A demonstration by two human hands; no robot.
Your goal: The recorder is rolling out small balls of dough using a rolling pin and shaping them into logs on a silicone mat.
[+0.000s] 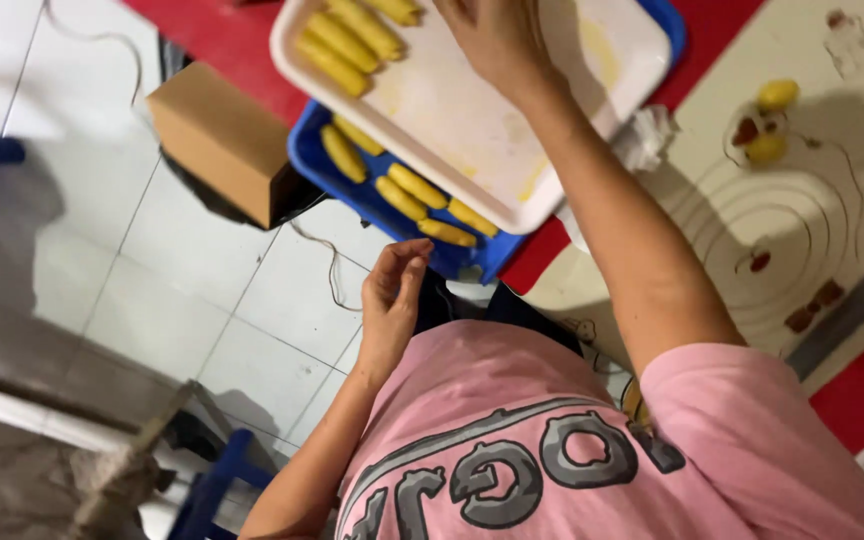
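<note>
White floor tiles (152, 250) are filling the left of the view as we are looking down from the head camera, with a brown cardboard box (217, 140) sitting on them and a thin cord trailing past it. To the right, a red table covering (222, 40) is lying under a cream mat (802, 220) printed with rings, and two small yellow dough pieces (774, 120) are resting on the mat at its far right.

We are wearing a pink shirt (572, 450). Our right hand (497, 40) is reaching far forward and resting on the bare floured surface of a white tray (642, 50); its fingers are running out of view, so we cannot tell how open it is. Our left hand (392, 295) is hanging loosely curled, fingertips nearly meeting, holding nothing we can see.

The white tray is sitting on top of a blue tray (307, 150). Yellow dough rolls (347, 40) are lying in a row on the white tray's far left, just left of our right hand. More rolls (417, 190) are lying in the blue tray, just beyond our left hand.
</note>
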